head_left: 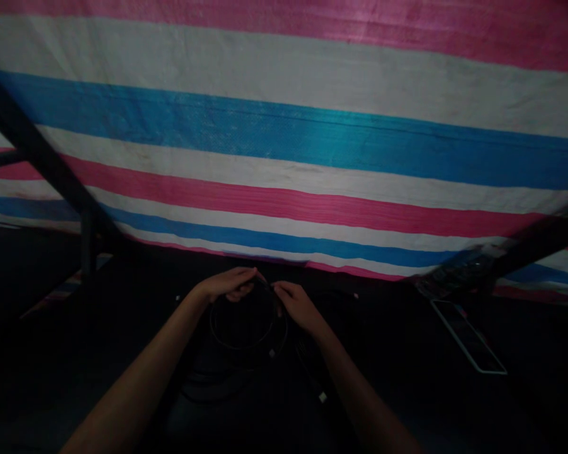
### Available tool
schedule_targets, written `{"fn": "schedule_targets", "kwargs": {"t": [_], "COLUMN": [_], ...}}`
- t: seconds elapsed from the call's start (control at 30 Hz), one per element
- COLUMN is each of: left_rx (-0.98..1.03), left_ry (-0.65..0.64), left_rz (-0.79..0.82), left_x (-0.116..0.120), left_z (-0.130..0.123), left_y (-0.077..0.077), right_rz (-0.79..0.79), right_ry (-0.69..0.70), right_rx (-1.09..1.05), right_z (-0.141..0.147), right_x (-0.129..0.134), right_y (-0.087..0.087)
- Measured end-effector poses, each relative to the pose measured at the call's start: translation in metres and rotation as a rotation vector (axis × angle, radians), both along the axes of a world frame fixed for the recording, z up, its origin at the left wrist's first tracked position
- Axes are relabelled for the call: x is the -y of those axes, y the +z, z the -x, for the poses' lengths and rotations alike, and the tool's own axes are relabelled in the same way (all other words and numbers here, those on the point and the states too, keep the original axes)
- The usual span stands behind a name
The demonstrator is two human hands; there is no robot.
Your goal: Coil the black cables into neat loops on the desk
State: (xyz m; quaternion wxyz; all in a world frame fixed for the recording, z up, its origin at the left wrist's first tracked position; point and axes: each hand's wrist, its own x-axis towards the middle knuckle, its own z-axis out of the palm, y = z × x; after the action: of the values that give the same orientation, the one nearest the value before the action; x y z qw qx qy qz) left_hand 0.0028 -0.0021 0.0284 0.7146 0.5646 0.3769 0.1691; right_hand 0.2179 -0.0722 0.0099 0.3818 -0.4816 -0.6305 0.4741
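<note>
Between my two hands hangs a thin dark cable (239, 348), bent into loops. My left hand (231, 284) pinches the top of the coil with thumb and fingers. Close beside it, my right hand (296, 304) grips the same cable, its fingertips almost meeting the left ones. A light metal plug (272, 353) dangles below the right hand. Another cable with a pale plug (322, 397) lies near my right forearm. More dark cable (213, 378) lies on the black surface under the left wrist. Dim light hides the finer details.
A phone-like device with a pale edge (471, 340) lies on the right. Behind it is a crumpled clear plastic bag (459, 271). Striped sheeting (284, 139) rises at the back. Dark slanting bars (52, 157) stand at left and right. A small pinkish tip (356, 296) shows beyond my right hand.
</note>
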Motion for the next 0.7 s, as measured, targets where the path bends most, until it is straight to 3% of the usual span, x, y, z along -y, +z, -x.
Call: {"fn": "schedule_targets", "kwargs": {"t": [0.1,0.2,0.33,0.5,0.7], "left_rx": [-0.009,-0.021,0.002,0.037,0.048], "left_ry": [-0.008,0.0,0.012,0.007,0.05], "left_rz": [0.005,-0.04,-0.012,0.018,-0.022], "left_x": [-0.004,-0.007,-0.009,-0.008,-0.008], "left_z": [0.001,0.002,0.002,0.002,0.003], "left_y": [-0.025,-0.039,-0.041,-0.04,-0.049], "right_rz": [-0.074,-0.152,-0.181,-0.255,-0.263], "right_ry": [-0.042,-0.121,-0.177,-0.152,-0.166], "right_rx": [0.112,0.21,0.193,0.158,0.173], "right_z": [0.001,0.004,0.005,0.005,0.006], "right_x": [-0.002,-0.001,0.003,0.003,0.001], "right_y": [-0.017,-0.029,-0.037,-0.04,-0.043]}}
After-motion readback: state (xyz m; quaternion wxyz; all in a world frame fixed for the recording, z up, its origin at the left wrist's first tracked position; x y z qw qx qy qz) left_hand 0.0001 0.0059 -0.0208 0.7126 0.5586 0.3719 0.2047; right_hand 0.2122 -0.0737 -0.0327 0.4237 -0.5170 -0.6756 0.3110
